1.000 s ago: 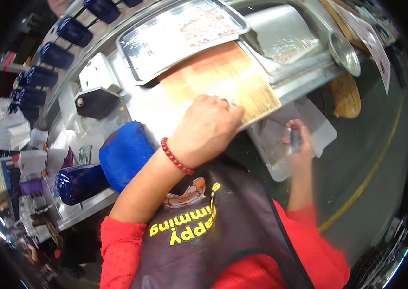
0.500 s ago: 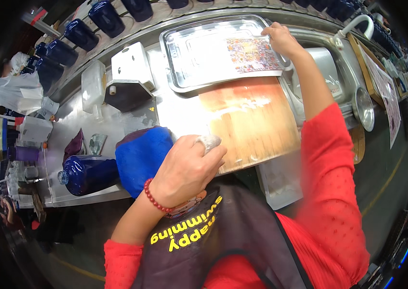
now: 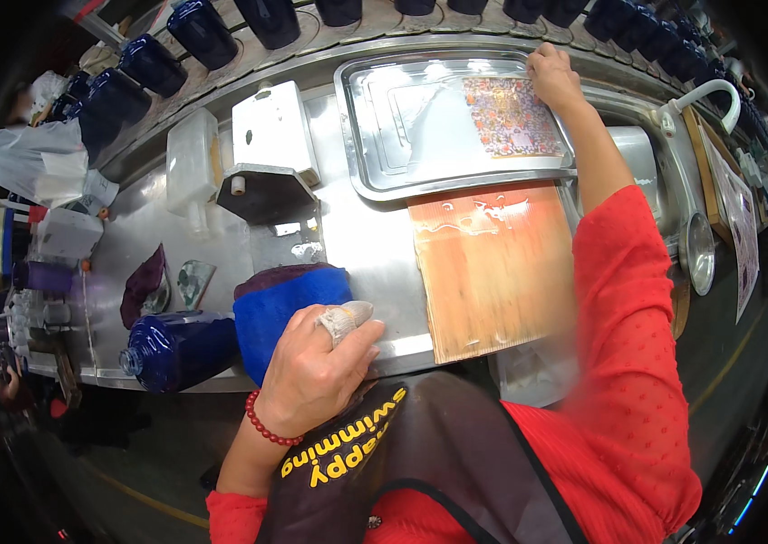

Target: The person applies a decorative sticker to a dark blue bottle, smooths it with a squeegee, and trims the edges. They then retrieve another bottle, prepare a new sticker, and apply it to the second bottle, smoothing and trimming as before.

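A patterned sheet with many small colours and a pale border lies inside the shiny metal tray. My right hand is at the sheet's far right corner by the tray rim, its fingers closed on that corner. Over the bench's near edge, my left hand is curled closed; its palm is hidden, and a whitish wrap covers one finger. Beside it sits a blue cloth-covered pad. A wet wooden board lies in front of the tray.
A dark blue bottle lies on its side at left. Behind it stand a white box and a translucent container. Blue bottles line the conveyor at the back. At right are a sink with a white faucet and a strainer.
The sheet has come down flatter inside the tray, its near edge now within the rim. My left hand has moved down and left, toward me. My right hand stays at the sheet's corner.
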The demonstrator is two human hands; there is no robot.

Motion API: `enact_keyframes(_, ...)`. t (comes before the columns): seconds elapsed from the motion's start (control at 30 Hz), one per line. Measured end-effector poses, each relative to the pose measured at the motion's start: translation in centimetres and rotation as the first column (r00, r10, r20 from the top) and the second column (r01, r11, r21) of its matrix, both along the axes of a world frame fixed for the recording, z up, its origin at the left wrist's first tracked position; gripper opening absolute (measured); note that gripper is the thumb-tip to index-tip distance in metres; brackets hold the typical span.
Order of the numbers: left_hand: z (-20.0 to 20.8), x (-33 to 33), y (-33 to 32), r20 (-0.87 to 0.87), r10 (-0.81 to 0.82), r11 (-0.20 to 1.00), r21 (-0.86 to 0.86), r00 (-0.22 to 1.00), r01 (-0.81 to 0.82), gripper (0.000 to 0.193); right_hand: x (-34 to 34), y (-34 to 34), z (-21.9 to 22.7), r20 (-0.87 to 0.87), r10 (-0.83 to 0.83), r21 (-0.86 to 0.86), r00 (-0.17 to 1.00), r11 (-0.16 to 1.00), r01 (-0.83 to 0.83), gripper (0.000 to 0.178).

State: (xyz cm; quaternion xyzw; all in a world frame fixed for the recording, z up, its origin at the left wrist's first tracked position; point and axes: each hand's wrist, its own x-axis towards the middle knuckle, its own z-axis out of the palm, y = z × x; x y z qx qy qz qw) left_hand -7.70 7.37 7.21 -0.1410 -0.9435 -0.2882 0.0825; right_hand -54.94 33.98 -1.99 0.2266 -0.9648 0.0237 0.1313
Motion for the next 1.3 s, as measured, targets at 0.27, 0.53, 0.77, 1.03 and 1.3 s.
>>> enact_keyframes(0.27, 0.5, 2.1, -0.8, -0.044, 0.09, 0.996, 0.001, 0.995, -0.09, 0.029, -1.3, -1.4, -0.2, -0.062, -0.12, 0.012, 0.991, 0.993, 0.121, 0.029)
enact_keyframes(0.53, 0.4, 6.0, -0.8, -0.119, 0.233, 0.971, 0.082, 0.965, -0.224, 0.025, 5.1, -6.9, 4.6, -0.12, 0.546, -0.199, 0.829, 0.805, -0.559, 0.031)
enact_keyframes(0.77, -0.4, 12.1, -1.5, -0.138, 0.335, 0.942, 0.086, 0.932, -0.326, 0.025, 18.0, -5.8, 6.9, 0.224, 0.637, -0.045, 0.737, 0.763, -0.645, 0.059)
enact_keyframes(1.03, -2.4, 13.2, -3.3, -0.093, 0.171, 0.979, 0.127, 0.981, -0.159, 0.02, 19.2, 4.1, 0.3, -0.16, 0.218, 0.216, 0.963, 0.959, -0.181, 0.059)
enact_keyframes(1.3, -3.3, 13.5, -5.1, -0.167, 0.155, 0.979, 0.16, 0.974, -0.128, 0.023, 18.6, 4.4, 0.1, -0.283, 0.212, 0.261, 0.935, 0.956, -0.137, 0.033)
